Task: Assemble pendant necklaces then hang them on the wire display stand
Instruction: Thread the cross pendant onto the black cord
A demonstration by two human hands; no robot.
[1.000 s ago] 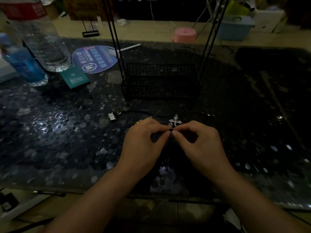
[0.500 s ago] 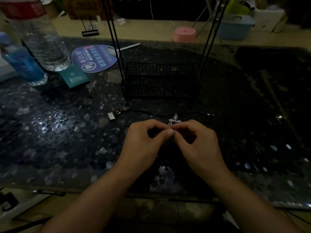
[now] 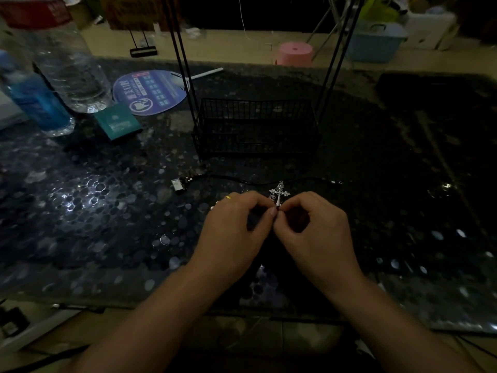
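Over the dark speckled desk (image 3: 80, 211), left hand (image 3: 236, 227) and right hand (image 3: 317, 227) meet fingertip to fingertip, both pinching the lower end of a silver cross pendant (image 3: 279, 193), beyond which lie a black cord (image 3: 242, 181) and the wire display stand (image 3: 255, 130).

I think I am in a dim room of a home. I see a dark shiny table (image 3: 80, 211) with water bottles (image 3: 70, 68), a round paper fan (image 3: 150, 92) and a black wire display stand (image 3: 255, 130). Past it, on the floor, sit a pink stool (image 3: 294, 53) and a blue plastic bin (image 3: 375, 44).
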